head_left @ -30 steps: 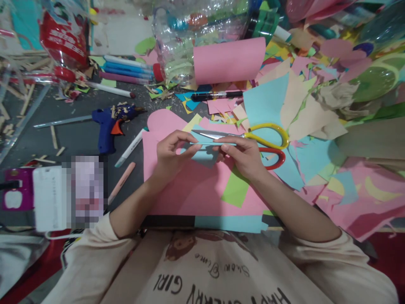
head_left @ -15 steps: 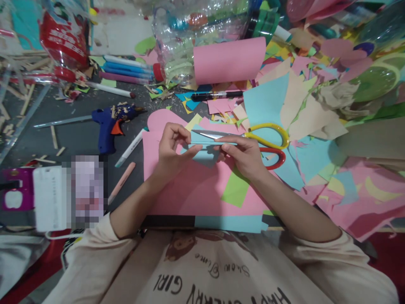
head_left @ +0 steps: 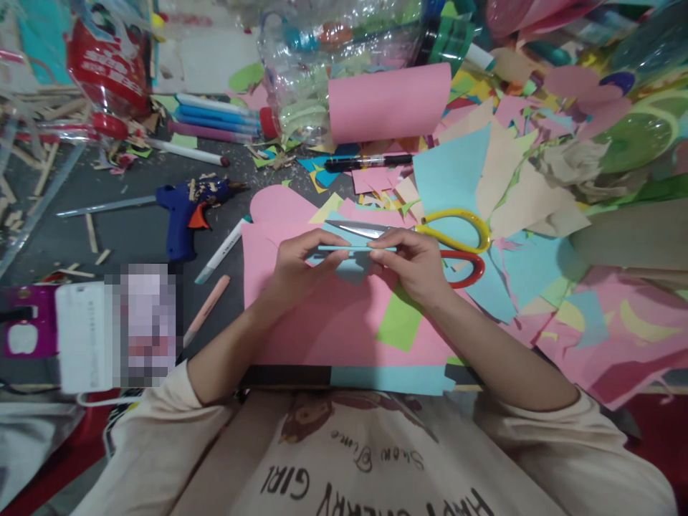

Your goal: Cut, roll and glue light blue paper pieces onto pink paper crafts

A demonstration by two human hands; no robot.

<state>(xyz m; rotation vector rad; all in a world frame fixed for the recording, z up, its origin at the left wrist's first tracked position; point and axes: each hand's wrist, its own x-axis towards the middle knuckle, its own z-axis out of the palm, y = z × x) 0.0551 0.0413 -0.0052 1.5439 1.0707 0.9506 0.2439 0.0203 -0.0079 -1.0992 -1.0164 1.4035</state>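
Observation:
Between my two hands a narrow piece of folded blue paper [head_left: 359, 249] is held level, seen nearly edge-on. My left hand [head_left: 304, 266] pinches its left part between thumb and fingers. On its right part, my right hand [head_left: 413, 261] has the same kind of pinch. Just beyond the fingers lie scissors [head_left: 456, 218] with one yellow and one red handle, blades pointing left. Beneath the hands is a large pink paper sheet [head_left: 317, 322], with a green paper piece [head_left: 400, 319] on it near my right wrist. Another blue piece below the fingers is partly hidden.
A blue glue gun [head_left: 183, 215] lies to the left, with a marker [head_left: 221, 251] and a peach pen [head_left: 207, 310] beside it. A pink paper roll [head_left: 390, 102], a clear bottle [head_left: 301, 107] and a black pen [head_left: 368, 163] lie beyond. Paper scraps [head_left: 537, 179] cover the right side.
My left hand has come down slightly and closed its fingers on the left part of the blue paper. My right hand has shifted its fingers a little along the paper.

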